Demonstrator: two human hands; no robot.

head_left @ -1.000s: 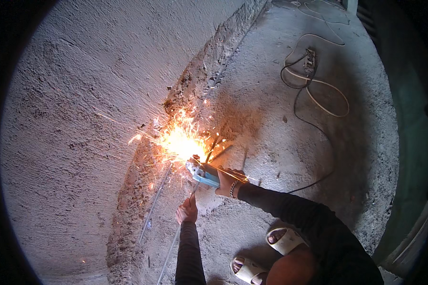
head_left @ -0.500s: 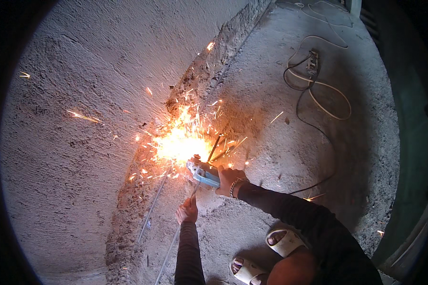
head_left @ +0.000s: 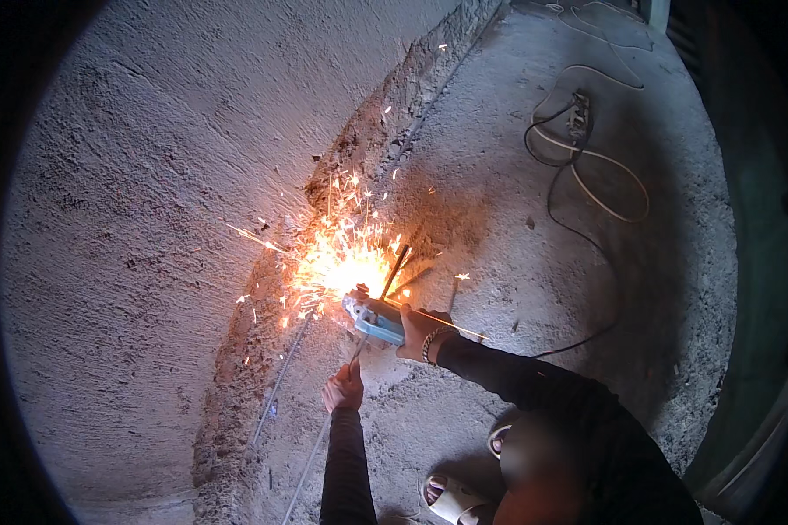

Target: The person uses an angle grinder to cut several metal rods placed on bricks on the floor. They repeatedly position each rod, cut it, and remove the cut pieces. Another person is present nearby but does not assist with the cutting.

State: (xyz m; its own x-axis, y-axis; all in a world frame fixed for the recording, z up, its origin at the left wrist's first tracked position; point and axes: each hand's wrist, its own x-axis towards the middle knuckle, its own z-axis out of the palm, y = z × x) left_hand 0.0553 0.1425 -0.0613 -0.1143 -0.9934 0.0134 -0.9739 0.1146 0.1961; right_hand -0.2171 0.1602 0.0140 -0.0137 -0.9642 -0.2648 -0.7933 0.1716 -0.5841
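Sparks (head_left: 341,262) fanning out from the cut point, thrown up and left against the rough wall (head_left: 149,219) and along the crumbled wall base (head_left: 236,385). Cutting looks to be mid-pass.

Right hand (head_left: 420,331) is wrapped tight around the body of the blue angle grinder (head_left: 375,318), fingers closed on it, a bracelet on the wrist. Disc end points into the spark burst; the disc itself is lost in glare.

Left hand (head_left: 344,391) is down on the concrete floor (head_left: 499,175), fingers curled round a thin steel rod (head_left: 311,455), pinning it just below the grinder. The rod runs from the lower edge of the frame up toward the cut. A second thin rod (head_left: 276,394) lies beside it, closer to the wall base, untouched.

Dark bars (head_left: 396,271) stick up near the grinder's nose, right by the flare; can't tell whether they join the held rod.

Progress, as a judgement: cut is under way, not through. Rod shows no visible separation, but glare hides the kerf, so depth of cut can't be told. Second rod shows no sign of work.

Power cable (head_left: 587,254) trails from the grinder side across the floor to a loose coil with a socket block (head_left: 578,114), well apart from the sparks. Sandalled foot (head_left: 451,499) near the lower edge.
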